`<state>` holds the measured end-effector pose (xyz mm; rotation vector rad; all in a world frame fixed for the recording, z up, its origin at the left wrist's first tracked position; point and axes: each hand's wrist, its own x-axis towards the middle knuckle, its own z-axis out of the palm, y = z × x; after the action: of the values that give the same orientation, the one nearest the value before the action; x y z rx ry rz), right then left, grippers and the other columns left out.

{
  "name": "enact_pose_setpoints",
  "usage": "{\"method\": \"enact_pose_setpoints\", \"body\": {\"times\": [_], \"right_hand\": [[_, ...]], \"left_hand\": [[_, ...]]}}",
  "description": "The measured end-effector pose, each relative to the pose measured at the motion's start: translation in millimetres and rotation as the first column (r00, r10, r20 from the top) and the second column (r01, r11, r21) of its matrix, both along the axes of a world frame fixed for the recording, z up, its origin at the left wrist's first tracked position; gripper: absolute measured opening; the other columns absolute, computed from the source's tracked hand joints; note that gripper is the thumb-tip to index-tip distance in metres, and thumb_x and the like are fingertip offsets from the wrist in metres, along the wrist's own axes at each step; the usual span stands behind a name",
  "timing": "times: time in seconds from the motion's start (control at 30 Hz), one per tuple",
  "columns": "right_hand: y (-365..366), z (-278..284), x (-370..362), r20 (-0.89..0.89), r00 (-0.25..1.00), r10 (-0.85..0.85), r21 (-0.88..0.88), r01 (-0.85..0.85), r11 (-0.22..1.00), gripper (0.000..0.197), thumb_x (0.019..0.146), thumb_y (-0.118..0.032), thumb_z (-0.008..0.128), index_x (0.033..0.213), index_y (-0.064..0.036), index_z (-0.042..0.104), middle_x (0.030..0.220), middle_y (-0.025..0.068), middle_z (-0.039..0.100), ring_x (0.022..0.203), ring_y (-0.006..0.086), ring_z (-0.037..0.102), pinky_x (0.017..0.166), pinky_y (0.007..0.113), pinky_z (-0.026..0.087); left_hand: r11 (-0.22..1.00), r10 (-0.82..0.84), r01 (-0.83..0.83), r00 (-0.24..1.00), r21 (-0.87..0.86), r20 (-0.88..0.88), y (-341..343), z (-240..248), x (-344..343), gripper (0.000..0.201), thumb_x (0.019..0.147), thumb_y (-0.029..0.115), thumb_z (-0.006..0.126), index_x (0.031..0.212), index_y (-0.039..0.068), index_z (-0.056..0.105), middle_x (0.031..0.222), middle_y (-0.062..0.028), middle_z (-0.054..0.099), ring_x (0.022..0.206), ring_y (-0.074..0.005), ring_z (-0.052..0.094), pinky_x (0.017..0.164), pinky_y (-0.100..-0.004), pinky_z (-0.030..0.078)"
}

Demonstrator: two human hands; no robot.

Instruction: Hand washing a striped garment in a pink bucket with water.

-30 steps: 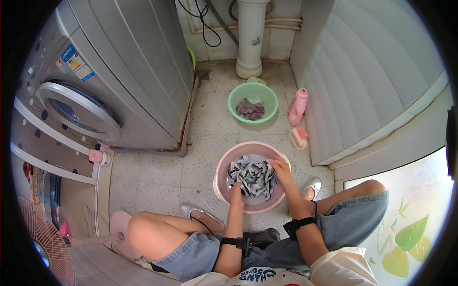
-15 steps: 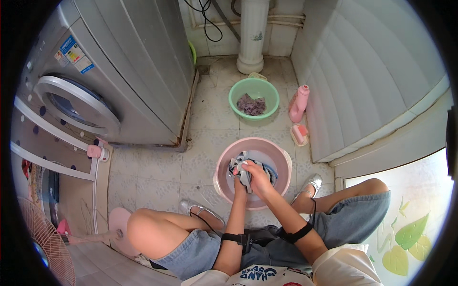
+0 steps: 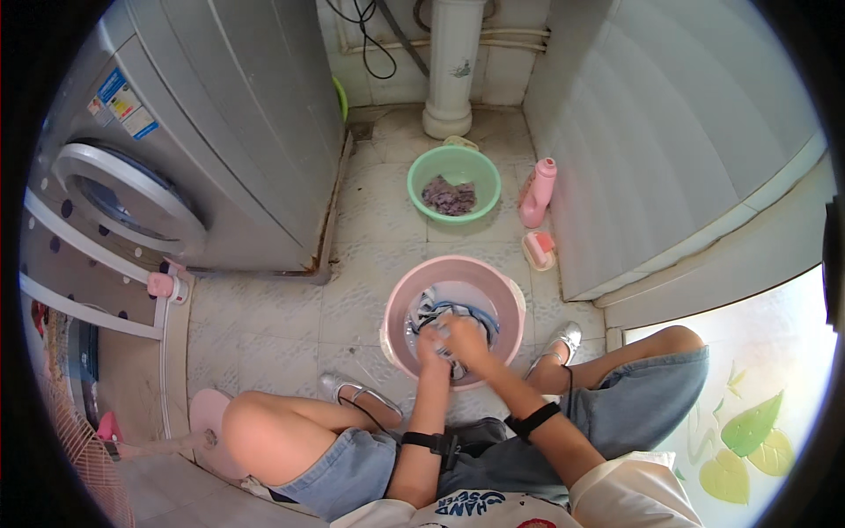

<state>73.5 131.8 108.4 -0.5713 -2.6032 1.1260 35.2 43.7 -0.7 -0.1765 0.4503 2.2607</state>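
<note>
In the pink basin, black-and-white cloth lies between and beyond the left hand and right hand, both clutching it, forearms extended forward.

basin: pink | garment: grey-white and dark, blue-edged | tub: mint green | cloth: mottled purple-grey | bottle: pink | floor: pale grey, darker-flecked | washing machine: silver-grey

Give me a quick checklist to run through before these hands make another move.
1. Black-and-white patterned cloth inside round pink plastic basin: ok.
2. Left hand and right hand at that cloth: ok.
3. Firm grip: cannot tell, hands blurred.
4. Round green plastic basin, with crumpled purplish cloth inside, apart from pink basin: ok.
5. Pink plastic bottle outside both basins: ok.
6. Loose white fabric sleeve on right arm clear of basin: ok.
</note>
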Motion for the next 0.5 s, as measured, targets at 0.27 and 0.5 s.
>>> {"method": "enact_pose_setpoints", "body": {"times": [0.27, 0.5], "right_hand": [[13.4, -32.5, -37.6, 0.221, 0.954, -0.204, 0.385, 0.106, 0.917, 0.027, 0.076, -0.029, 0.053, 0.061, -0.0087, 0.063, 0.056, 0.0143, 0.058, 0.050, 0.0297, 0.059, 0.051, 0.040, 0.049], [-43.6, -8.8, -8.8, -0.027, 1.000, -0.007, 0.204, 0.012, 0.979, 0.026, 0.077, -0.023, 0.049, 0.063, -0.0057, 0.062, 0.057, 0.0152, 0.058, 0.054, 0.0283, 0.061, 0.047, 0.038, 0.050]], "left_hand": [[0.953, 0.096, -0.022, 0.967, -0.301, 0.235, 33.2, 53.2, 3.9, 0.024, 0.085, 0.018, 0.042, 0.102, 0.006, 0.053, 0.095, -0.0061, 0.058, 0.087, -0.0189, 0.057, 0.076, -0.0314, 0.047], [0.959, -0.146, 0.167, 0.984, 0.229, -0.106, -29.2, -26.7, -16.8, 0.022, 0.084, 0.022, 0.042, 0.090, 0.011, 0.060, 0.083, -0.0048, 0.062, 0.075, -0.0196, 0.060, 0.068, -0.0333, 0.049]]}}
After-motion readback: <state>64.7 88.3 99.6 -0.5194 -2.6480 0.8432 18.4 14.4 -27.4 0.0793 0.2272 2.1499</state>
